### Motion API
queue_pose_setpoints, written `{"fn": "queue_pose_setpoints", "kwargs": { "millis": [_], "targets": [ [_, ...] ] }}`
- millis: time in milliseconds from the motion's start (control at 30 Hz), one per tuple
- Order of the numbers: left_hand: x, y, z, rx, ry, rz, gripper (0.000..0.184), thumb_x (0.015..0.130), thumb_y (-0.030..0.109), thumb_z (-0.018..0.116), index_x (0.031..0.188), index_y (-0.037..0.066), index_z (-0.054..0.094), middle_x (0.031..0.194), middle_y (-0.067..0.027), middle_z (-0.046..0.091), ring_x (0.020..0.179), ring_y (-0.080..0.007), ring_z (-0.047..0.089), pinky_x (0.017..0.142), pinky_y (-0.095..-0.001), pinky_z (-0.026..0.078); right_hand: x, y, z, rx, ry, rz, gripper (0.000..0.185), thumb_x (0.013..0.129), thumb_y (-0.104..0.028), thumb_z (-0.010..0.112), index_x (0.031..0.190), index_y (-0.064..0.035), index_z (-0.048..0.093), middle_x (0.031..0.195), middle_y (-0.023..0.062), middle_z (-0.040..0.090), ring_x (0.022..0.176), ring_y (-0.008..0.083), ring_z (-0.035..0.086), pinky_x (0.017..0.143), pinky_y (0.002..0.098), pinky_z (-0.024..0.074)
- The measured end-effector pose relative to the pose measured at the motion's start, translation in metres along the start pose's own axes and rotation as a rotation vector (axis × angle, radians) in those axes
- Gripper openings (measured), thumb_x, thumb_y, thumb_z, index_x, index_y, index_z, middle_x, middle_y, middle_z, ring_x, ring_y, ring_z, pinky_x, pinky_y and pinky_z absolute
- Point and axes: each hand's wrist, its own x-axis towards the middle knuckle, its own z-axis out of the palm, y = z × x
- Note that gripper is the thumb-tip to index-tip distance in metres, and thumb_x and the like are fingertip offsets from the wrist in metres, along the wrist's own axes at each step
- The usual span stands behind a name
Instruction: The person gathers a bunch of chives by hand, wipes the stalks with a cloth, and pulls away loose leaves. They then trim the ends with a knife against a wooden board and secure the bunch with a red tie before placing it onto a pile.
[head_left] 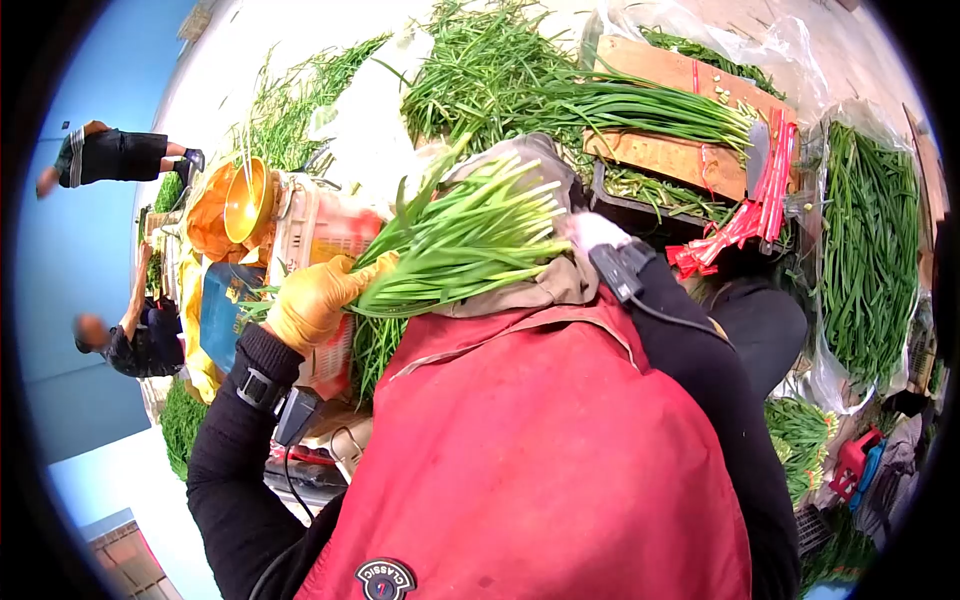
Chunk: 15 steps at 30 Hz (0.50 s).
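My left hand [312, 298], in an orange glove, is closed around the leafy side of a bunch of garlic chives [470, 240]. The bunch lies across my lap over a grey-brown cloth, its pale stem ends pointing right. At those ends is my right hand [597, 232], in a whitish glove and smeared by motion; its fingers cannot be made out. Right of it, red ties [745, 215] hang beside a wooden board [640, 150]. Another bunch of chives [670, 108] rests on that board, near a blade [758, 155].
Loose chives [490, 70] are heaped on the floor ahead. A plastic bag of chives [870, 250] stands at right. On the left are a plastic crate [320, 235], a yellow bowl [247, 200] and a blue container [228, 300]. Two other people [130, 335] are at far left.
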Motion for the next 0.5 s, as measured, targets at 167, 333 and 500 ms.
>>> {"fn": "queue_pose_setpoints", "kwargs": {
  "millis": [167,333,500],
  "targets": [
    [0.000,0.011,-0.004,-0.006,-0.035,-0.048,0.069,0.082,0.001,0.051,0.143,0.032,0.045,0.078,-0.0126,0.054,0.069,-0.0337,0.061,0.061,-0.0417,0.048,-0.032,-0.030,-0.030,0.723,0.556,0.527,0.029,0.095,-0.028,0.055,0.099,-0.0018,0.068,0.092,0.0133,0.069,0.085,0.0235,0.063,0.081,0.0345,0.0494],
    [0.002,0.012,-0.005,-0.003,-0.006,-0.026,0.070,0.081,0.000,0.051,0.142,0.032,0.046,0.079,-0.0122,0.054,0.071,-0.0334,0.061,0.061,-0.0418,0.048,-0.006,-0.114,-0.154,0.679,0.887,0.196,0.028,0.098,-0.022,0.053,0.112,-0.0004,0.065,0.103,0.0061,0.068,0.097,0.0143,0.061,0.088,0.0274,0.0486],
    [0.000,0.003,0.004,-0.009,-0.002,0.011,0.068,0.078,-0.001,0.052,0.140,0.028,0.050,0.080,-0.0118,0.055,0.072,-0.0331,0.061,0.062,-0.0421,0.049,0.054,-0.173,-0.168,0.297,0.234,0.188,0.036,0.092,-0.031,0.055,0.118,-0.0092,0.065,0.117,0.0138,0.065,0.109,0.0284,0.062,0.095,0.0377,0.0474]
  ]
}}
